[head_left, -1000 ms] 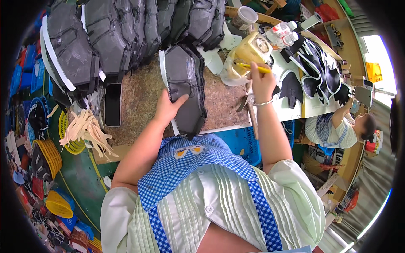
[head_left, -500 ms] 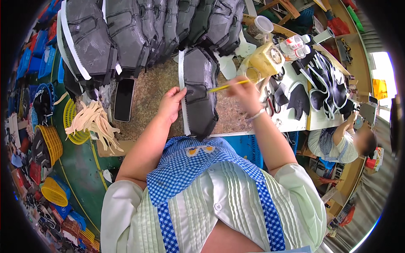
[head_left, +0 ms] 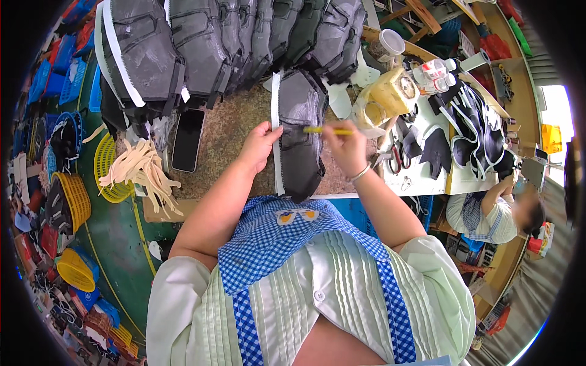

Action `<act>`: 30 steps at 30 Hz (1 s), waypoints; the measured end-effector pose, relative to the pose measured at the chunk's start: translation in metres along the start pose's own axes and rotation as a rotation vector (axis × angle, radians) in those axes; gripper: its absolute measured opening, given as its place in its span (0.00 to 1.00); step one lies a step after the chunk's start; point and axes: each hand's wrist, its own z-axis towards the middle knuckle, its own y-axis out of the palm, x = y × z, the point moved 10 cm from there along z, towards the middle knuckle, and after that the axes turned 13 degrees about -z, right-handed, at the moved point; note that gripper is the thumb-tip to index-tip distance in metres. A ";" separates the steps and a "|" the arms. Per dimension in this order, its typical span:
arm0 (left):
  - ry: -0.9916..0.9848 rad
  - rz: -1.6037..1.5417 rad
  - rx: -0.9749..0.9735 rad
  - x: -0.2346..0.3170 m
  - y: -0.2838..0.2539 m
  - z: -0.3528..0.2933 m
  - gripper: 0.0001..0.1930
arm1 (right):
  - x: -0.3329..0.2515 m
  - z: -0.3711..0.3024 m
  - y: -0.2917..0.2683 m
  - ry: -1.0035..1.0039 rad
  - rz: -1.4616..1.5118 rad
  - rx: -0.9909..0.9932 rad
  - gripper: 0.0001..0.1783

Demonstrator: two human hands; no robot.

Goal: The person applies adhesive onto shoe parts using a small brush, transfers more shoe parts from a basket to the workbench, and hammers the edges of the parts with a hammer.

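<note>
A black padded panel [head_left: 300, 168] lies on the brown worktop, with a white zipper-like strip [head_left: 276, 110] down its left edge. My left hand [head_left: 259, 147] pinches that strip between thumb and fingers at about mid-length. In my right hand [head_left: 347, 149] is a slim yellow-handled brush [head_left: 332, 130], held nearly level over the panel. Its tip is at the panel's middle, near a raised seam; whether it touches cannot be made out. Shiny streaks show on the panel's upper part. Beyond my right hand stands a crusted yellow pot [head_left: 390, 91].
Similar black panels [head_left: 201, 49] overlap along the back. A phone [head_left: 188, 140] and beige strips [head_left: 143, 174] lie at left. Rightward are scissors [head_left: 398, 160], plastic bottles [head_left: 434, 70], a lidded jar [head_left: 389, 44] and black pieces with white edging [head_left: 479, 134]. Another person [head_left: 488, 213] sits at far right.
My right hand has moved down and slightly left, bringing the brush lower and more level over the panel. My left hand keeps its pinch on the strip. The whole view has shifted slightly.
</note>
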 end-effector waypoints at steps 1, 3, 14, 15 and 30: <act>0.002 0.002 -0.003 0.001 0.001 0.000 0.07 | -0.020 -0.015 0.011 -0.251 -0.104 -0.042 0.09; -0.010 0.013 0.007 0.002 0.000 -0.003 0.08 | -0.034 -0.044 0.037 -0.324 -0.121 -0.334 0.07; 0.197 0.143 -0.269 0.030 0.042 -0.064 0.17 | 0.037 0.023 -0.003 -0.056 -0.164 -0.032 0.08; 0.318 0.161 -0.246 0.053 0.041 -0.076 0.16 | 0.039 0.024 -0.004 -0.046 -0.133 -0.005 0.09; 1.115 0.654 0.577 0.441 -0.093 -0.109 0.08 | 0.041 -0.011 -0.033 0.215 0.303 0.201 0.09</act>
